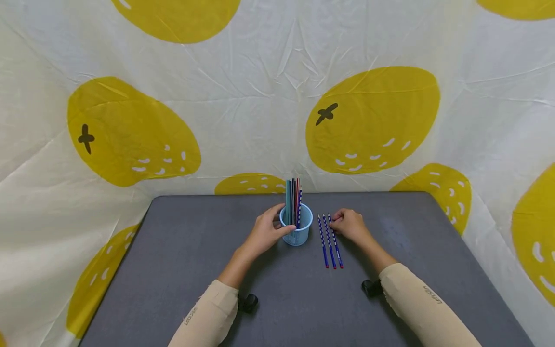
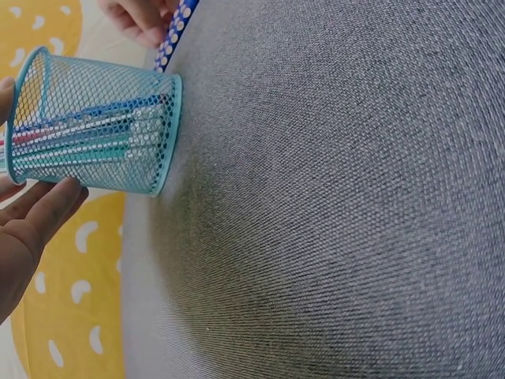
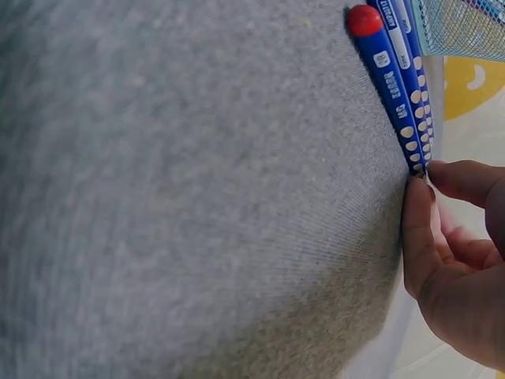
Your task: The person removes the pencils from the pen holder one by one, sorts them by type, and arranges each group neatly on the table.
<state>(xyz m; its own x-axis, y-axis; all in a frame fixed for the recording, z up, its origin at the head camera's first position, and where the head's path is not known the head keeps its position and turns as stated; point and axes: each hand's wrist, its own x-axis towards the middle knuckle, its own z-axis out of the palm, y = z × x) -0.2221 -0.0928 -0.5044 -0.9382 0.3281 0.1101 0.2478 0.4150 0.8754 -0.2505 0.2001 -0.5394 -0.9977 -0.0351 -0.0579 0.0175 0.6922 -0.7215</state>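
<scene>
A light blue mesh pencil cup (image 1: 297, 237) stands upright on the table, with several pencils and thin sticks (image 1: 292, 202) leaning in it. My left hand (image 1: 265, 231) holds the cup from its left side, thumb at the near rim and fingers around the back. Right of the cup, three blue pencils with white dots lie side by side, red ends toward me. At the far end of the rightmost pencil (image 1: 336, 245), my right hand (image 1: 351, 225) pinches it between thumb and finger. The right wrist view shows those fingertips (image 3: 418, 189) low at the tabletop.
The dark grey table (image 1: 182, 270) ends at a cloth backdrop (image 1: 251, 125) printed with large yellow fruit. Beige sleeves (image 1: 208, 313) cover both forearms, and a small black device (image 1: 249, 303) sits at each wrist.
</scene>
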